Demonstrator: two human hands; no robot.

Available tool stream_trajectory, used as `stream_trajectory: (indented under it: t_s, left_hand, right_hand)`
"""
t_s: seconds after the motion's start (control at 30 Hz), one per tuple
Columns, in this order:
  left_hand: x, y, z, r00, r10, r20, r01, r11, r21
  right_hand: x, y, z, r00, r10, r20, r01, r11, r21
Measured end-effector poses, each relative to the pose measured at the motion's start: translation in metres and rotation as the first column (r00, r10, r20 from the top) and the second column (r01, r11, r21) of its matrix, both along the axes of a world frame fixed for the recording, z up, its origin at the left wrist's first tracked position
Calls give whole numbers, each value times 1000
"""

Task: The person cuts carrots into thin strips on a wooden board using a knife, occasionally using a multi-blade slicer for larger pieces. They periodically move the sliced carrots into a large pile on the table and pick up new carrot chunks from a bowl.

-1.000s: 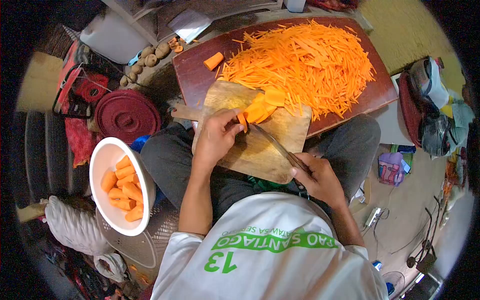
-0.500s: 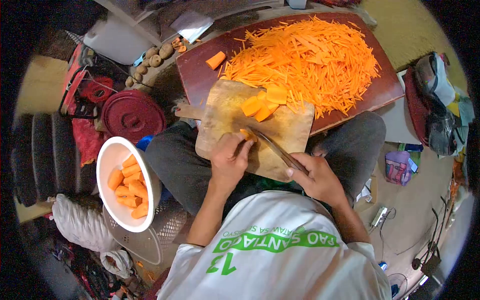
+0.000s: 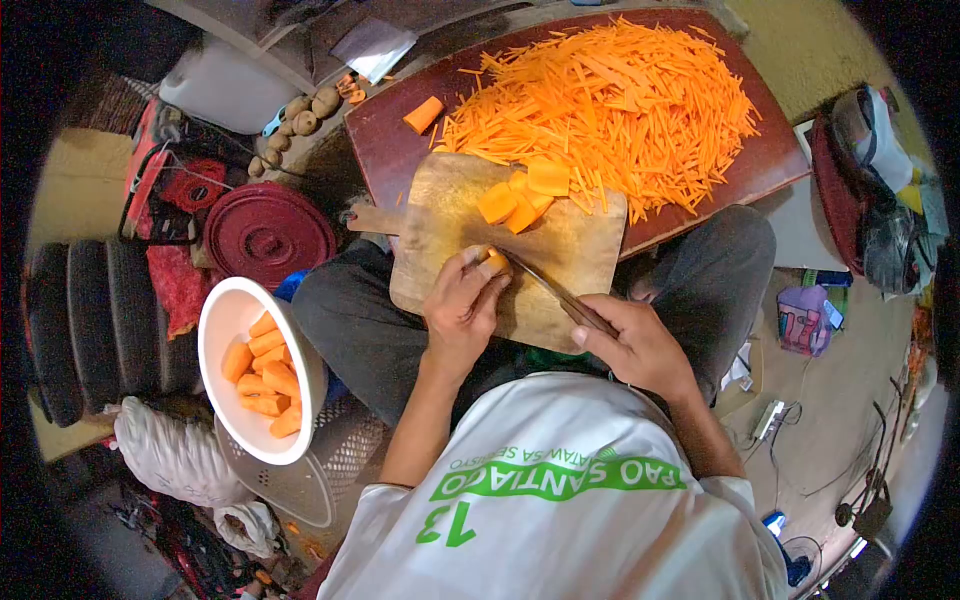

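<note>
My left hand (image 3: 458, 308) pinches a small carrot piece (image 3: 494, 261) on the wooden cutting board (image 3: 560, 262) that rests on my lap. My right hand (image 3: 640, 345) grips the handle of a knife (image 3: 545, 283) whose blade tip lies against that piece. A few flat carrot slabs (image 3: 520, 195) lie stacked at the board's far edge. Beyond the board a dark red tray (image 3: 390, 150) carries a big heap of carrot strips (image 3: 610, 105) and one loose carrot chunk (image 3: 421, 114).
A white bowl (image 3: 222, 318) with several peeled carrot pieces (image 3: 265, 375) stands at my left. A red round lid (image 3: 267, 233) and small potatoes (image 3: 305, 112) lie further left. Bags (image 3: 875, 210) and cables (image 3: 810, 440) crowd the floor on the right.
My left hand came back from the board's far edge to its near side, leaving the slabs there. It now holds a small piece against the blade. The knife hand barely moved.
</note>
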State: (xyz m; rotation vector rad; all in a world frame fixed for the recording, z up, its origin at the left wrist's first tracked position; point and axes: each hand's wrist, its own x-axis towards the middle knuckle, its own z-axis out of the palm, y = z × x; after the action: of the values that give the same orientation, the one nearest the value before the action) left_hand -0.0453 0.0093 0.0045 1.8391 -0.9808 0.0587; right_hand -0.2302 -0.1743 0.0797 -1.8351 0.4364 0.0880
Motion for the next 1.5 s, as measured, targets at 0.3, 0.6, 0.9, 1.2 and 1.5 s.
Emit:
stream_trajectory:
  t_s: [0.3,0.6,0.9,1.2,1.5]
  left_hand:
    - [-2,-4,9,999,27,31,-28,999,28]
    - [-3,-9,8,991,39,125,-44,998,36]
    - [-5,-8,8,992,43,118,-48,998,37]
    - [-6,-8,9,993,39,114,-46,997,59]
    - [-3,-11,6,976,33,214,-34,999,2]
  right_hand:
    - [2,-2,18,1000,19,2,-19,999,-30]
    - [-6,0,30,1000,25,-16,-26,998,-50]
    - [-5,2,35,998,38,-46,-42,996,-82]
    - [-5,0,41,997,70,-41,-74,990,-123]
    - [-6,5,37,998,32,60,-20,982,-186]
